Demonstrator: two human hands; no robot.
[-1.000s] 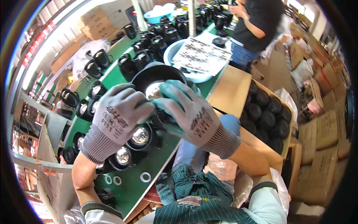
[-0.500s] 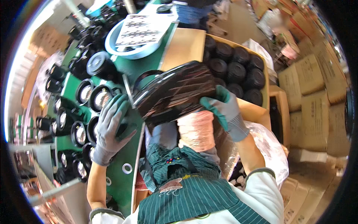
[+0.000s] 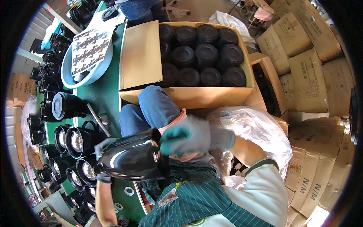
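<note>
A glossy black jug point(image 3: 126, 157) lies sideways above my lap, its silvery opening toward the right. My left hand point(image 3: 103, 178), in a grey glove, wraps round the jug's left end and is mostly hidden behind it. Close to the jug's right end is my right hand point(image 3: 189, 138), gloved in grey with green fingertips. Motion smears its fingers, and whether it touches the jug is unclear. Beside the left hand, black jugs with silvery insides point(image 3: 76, 141) stand on the green table point(image 3: 90, 92).
An open carton point(image 3: 185, 96) of black round-ended items stands ahead. A blue basin point(image 3: 102, 70) with a patterned sheet point(image 3: 89, 49) sits on the table, near a metal rod point(image 3: 99, 121). Clear plastic point(image 3: 253, 132) lies at my right; stacked cartons point(image 3: 306, 83) line the far right.
The view has swung right. The jug has passed from my right hand to my left, which was open and apart from it. My right hand has come off the jug's underside and is moving.
</note>
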